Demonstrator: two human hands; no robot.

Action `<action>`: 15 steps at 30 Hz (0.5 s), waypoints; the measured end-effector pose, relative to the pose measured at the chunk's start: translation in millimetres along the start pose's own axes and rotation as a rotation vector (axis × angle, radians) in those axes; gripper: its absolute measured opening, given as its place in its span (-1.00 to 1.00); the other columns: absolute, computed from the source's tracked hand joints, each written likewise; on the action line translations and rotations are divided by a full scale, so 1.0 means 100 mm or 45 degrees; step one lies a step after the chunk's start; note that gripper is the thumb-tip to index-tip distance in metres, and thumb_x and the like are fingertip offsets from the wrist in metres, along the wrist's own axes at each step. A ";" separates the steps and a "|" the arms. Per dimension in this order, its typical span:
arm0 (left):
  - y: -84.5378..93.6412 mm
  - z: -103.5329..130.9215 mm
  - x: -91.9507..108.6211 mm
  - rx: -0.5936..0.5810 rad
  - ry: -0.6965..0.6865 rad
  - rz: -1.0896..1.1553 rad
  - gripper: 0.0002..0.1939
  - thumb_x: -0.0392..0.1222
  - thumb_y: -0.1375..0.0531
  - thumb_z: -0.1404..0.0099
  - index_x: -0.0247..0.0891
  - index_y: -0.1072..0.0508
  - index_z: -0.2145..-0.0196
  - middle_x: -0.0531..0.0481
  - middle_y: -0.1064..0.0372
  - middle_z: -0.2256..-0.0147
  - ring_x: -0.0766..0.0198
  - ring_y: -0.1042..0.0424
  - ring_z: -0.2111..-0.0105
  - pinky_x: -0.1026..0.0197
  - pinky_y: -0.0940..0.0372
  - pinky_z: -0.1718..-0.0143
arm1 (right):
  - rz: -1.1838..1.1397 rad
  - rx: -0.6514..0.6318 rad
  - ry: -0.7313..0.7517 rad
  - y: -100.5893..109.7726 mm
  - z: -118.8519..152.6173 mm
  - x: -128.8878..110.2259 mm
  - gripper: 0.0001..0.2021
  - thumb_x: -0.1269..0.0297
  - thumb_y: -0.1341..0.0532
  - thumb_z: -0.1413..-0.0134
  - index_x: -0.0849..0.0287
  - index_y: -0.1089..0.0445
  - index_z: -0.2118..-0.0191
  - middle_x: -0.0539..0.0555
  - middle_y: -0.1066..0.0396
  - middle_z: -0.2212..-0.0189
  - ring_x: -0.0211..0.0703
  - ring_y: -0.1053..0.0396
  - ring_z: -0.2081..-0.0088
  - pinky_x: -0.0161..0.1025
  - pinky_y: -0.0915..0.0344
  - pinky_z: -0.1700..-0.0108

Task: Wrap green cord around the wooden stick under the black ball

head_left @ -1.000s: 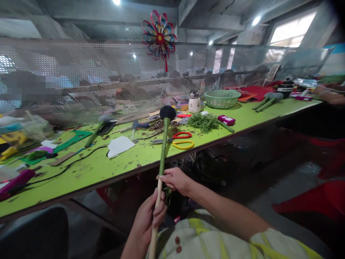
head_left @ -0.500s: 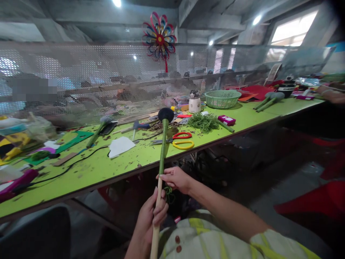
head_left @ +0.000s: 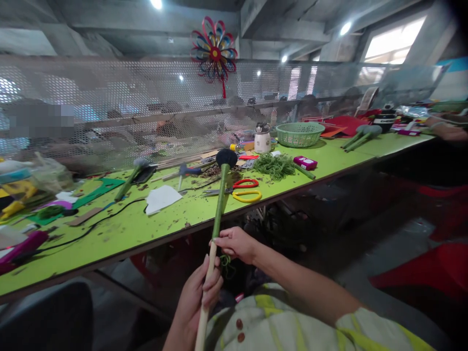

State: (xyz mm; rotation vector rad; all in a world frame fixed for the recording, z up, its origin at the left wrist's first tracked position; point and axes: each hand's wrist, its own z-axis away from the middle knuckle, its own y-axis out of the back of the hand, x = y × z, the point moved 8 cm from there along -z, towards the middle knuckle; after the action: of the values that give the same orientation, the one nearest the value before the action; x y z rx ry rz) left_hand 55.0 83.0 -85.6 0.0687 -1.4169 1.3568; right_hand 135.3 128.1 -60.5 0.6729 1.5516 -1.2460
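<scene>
A long wooden stick (head_left: 205,302) stands nearly upright in front of me, its upper part wrapped in green cord (head_left: 219,200) and topped by a dark round ball (head_left: 226,158). My left hand (head_left: 195,300) is shut on the bare lower part of the stick. My right hand (head_left: 234,242) pinches the stick where the green wrap ends, with a loose loop of green cord (head_left: 225,263) hanging under it.
A long green table (head_left: 120,229) runs left to right ahead, strewn with scraps. On it lie red and yellow scissors (head_left: 246,190), a pile of green cord (head_left: 274,165), white paper (head_left: 161,198), a green basket (head_left: 300,134) and a perforated metal screen (head_left: 109,107) behind. Another person's arm (head_left: 448,131) rests far right.
The stick's top has tilted slightly left and my left hand has slid a little lower on it. My right hand keeps its pinch at the wrap's end.
</scene>
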 end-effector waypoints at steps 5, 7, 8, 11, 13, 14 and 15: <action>0.16 0.00 0.07 0.259 -0.077 -0.315 -0.67 0.08 -0.17 -0.18 -0.27 -0.35 0.33 0.23 -0.10 0.74 0.52 -0.04 0.82 0.48 0.06 0.82 | 0.087 0.126 0.025 0.05 -0.02 -0.02 -0.75 0.15 -0.28 0.08 0.28 -0.36 0.46 -0.24 -0.03 0.86 -0.48 0.16 0.77 -0.38 0.26 0.68; 0.24 0.02 0.15 0.456 -0.187 -0.575 -0.61 0.12 -0.22 -0.10 -0.26 -0.34 0.28 0.21 -0.17 0.74 0.46 -0.14 0.81 0.47 0.01 0.82 | 0.106 0.169 0.041 0.06 -0.02 -0.03 -0.74 0.17 -0.30 0.11 0.27 -0.32 0.54 -0.23 -0.04 0.87 -0.48 0.15 0.77 -0.38 0.26 0.69; 0.26 0.03 0.19 0.521 -0.246 -0.674 -0.57 0.14 -0.25 -0.06 -0.25 -0.34 0.27 0.22 -0.18 0.75 0.44 -0.16 0.81 0.46 0.00 0.83 | 0.103 0.177 0.046 0.06 -0.02 -0.04 -0.73 0.18 -0.31 0.13 0.26 -0.30 0.56 -0.23 -0.03 0.87 -0.48 0.14 0.77 -0.38 0.26 0.69; 0.25 0.03 0.19 0.524 -0.316 -0.647 -0.57 0.15 -0.26 -0.04 -0.27 -0.35 0.32 0.27 -0.08 0.78 0.47 -0.10 0.84 0.47 0.02 0.85 | 0.084 0.161 0.051 0.04 -0.01 -0.03 -0.71 0.14 -0.32 0.14 0.26 -0.29 0.54 -0.24 -0.02 0.86 -0.49 0.15 0.77 -0.39 0.25 0.69; 0.21 0.00 0.08 0.361 -0.222 -0.391 -0.62 0.12 -0.23 -0.10 -0.28 -0.36 0.36 0.29 -0.01 0.77 0.54 -0.01 0.85 0.49 0.06 0.84 | 0.052 0.096 0.028 0.01 0.00 0.00 -0.71 0.11 -0.30 0.12 0.27 -0.33 0.48 -0.25 -0.02 0.85 -0.49 0.16 0.76 -0.40 0.23 0.69; 0.17 -0.01 0.02 0.253 -0.153 -0.246 -0.65 0.09 -0.22 -0.13 -0.29 -0.36 0.37 0.29 0.01 0.76 0.57 0.05 0.85 0.50 0.09 0.84 | 0.027 0.046 0.009 -0.01 0.01 0.02 -0.70 0.10 -0.30 0.11 0.28 -0.36 0.44 -0.24 -0.02 0.84 -0.49 0.16 0.76 -0.40 0.23 0.68; 0.12 -0.01 -0.03 0.148 -0.089 -0.114 -0.68 0.05 -0.22 -0.15 -0.29 -0.37 0.37 0.29 0.03 0.75 0.59 0.09 0.84 0.51 0.12 0.84 | 0.000 -0.007 -0.010 -0.03 0.02 0.04 -0.70 0.10 -0.30 0.10 0.29 -0.38 0.40 -0.24 -0.03 0.83 -0.49 0.16 0.76 -0.40 0.23 0.68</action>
State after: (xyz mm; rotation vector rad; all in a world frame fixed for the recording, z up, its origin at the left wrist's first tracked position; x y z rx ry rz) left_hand 48.3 86.5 -95.8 0.2559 -1.3755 1.3727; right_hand 132.2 125.0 -62.7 0.6641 1.5477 -1.2426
